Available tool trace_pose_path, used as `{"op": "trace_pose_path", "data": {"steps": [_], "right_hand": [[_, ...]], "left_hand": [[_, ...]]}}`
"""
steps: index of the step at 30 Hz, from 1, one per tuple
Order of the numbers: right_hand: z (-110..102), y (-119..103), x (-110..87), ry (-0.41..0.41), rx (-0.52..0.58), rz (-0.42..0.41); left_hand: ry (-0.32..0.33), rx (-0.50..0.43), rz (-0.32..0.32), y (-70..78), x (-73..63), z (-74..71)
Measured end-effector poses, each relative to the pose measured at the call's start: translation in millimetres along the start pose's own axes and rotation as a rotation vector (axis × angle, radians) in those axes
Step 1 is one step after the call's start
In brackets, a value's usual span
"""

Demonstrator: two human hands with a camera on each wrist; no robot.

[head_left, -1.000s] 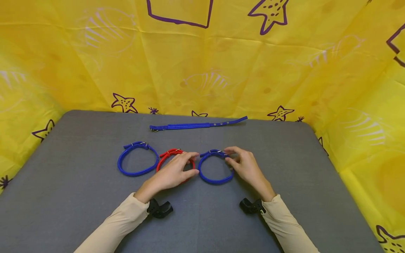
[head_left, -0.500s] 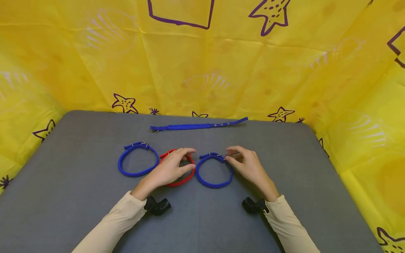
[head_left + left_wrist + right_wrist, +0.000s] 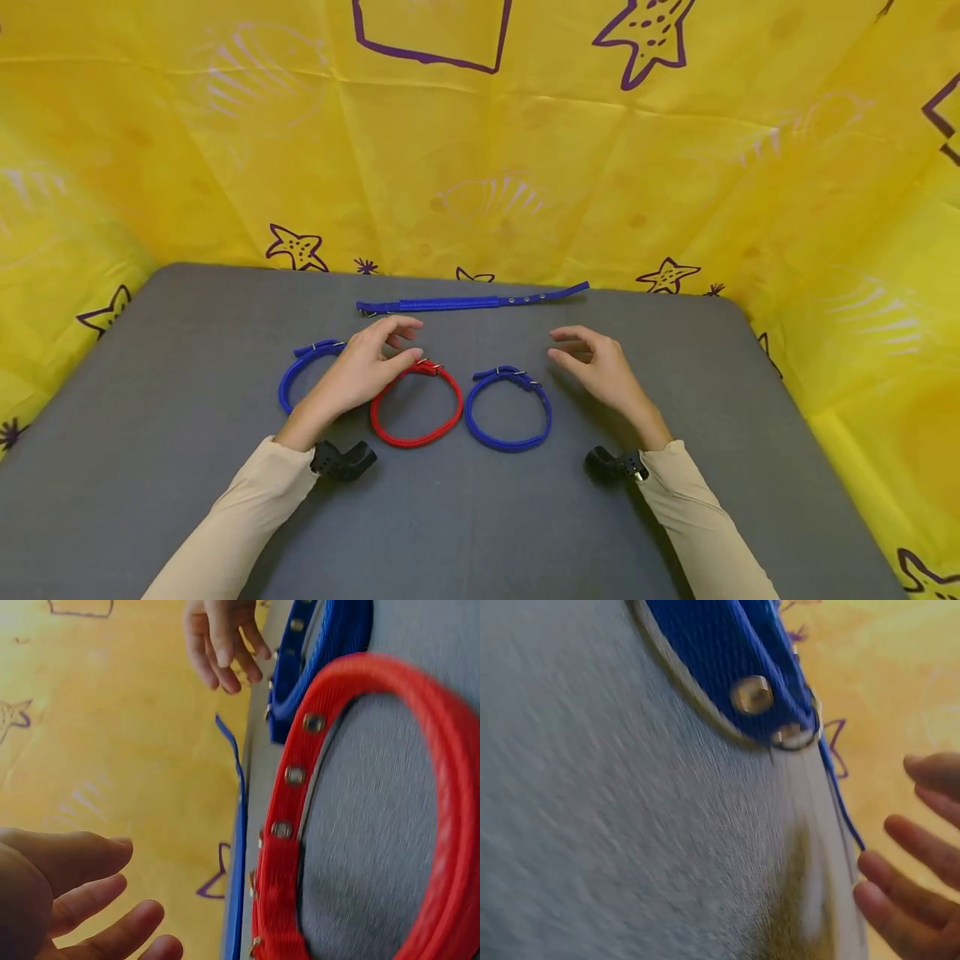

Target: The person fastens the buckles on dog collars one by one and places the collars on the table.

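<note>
My left hand (image 3: 363,364) is raised over the gap between the left blue collar (image 3: 286,392) and the red collar (image 3: 417,442), fingers loosely bent and holding nothing. It hides part of that blue collar. The red collar lies buckled into a ring, its metal eyelets showing in the left wrist view. To its right a second buckled blue collar (image 3: 508,446) rests on the table. My right hand (image 3: 600,371) hovers up and right of this collar with relaxed fingers and nothing in them. The right wrist view catches this blue collar's eyelets (image 3: 752,695) close up.
An unbuckled blue collar (image 3: 450,304) lies stretched out straight near the back of the grey table (image 3: 480,533). Yellow cloth (image 3: 480,125) with sea-creature drawings hangs behind and along both sides of the table.
Both hands have drawn apart from the right blue collar: the left moved left and back, baring the red ring, and the right moved slightly right and back. The right blue collar has shifted slightly nearer.
</note>
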State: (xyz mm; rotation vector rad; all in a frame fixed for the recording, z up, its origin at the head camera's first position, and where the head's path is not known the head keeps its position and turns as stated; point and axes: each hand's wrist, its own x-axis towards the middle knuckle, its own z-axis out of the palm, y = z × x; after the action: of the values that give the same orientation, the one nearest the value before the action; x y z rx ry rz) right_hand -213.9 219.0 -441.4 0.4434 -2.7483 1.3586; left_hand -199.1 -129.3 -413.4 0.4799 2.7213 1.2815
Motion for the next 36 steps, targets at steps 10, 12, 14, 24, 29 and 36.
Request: {"op": "trace_pose_path", "data": {"steps": [10, 12, 14, 24, 29, 36], "right_hand": [[-5.7, 18.7, 29.4, 0.008, -0.014, 0.042], [-6.0, 23.1, 34.3, 0.009, -0.013, 0.054], [-6.7, 27.7, 38.7, 0.014, -0.007, 0.072], [-17.4, 46.4, 58.4, 0.024, -0.030, 0.133], [-25.5, 52.4, 67.6, 0.008, -0.026, 0.183], [-28.2, 54.5, 77.2, -0.015, 0.056, 0.224]], "left_hand": [[0.061, 0.012, -0.041, -17.1, 20.0, -23.0], [0.064, 0.009, -0.050, -19.8, 24.2, -27.3], [0.062, 0.008, -0.060, -22.7, 28.0, -31.0], [0.064, 0.058, -0.141, -37.2, 44.8, -41.1], [0.084, 0.058, -0.158, -42.7, 53.3, -42.4], [0.066, 0.052, -0.193, -52.3, 60.4, -44.6]]}}
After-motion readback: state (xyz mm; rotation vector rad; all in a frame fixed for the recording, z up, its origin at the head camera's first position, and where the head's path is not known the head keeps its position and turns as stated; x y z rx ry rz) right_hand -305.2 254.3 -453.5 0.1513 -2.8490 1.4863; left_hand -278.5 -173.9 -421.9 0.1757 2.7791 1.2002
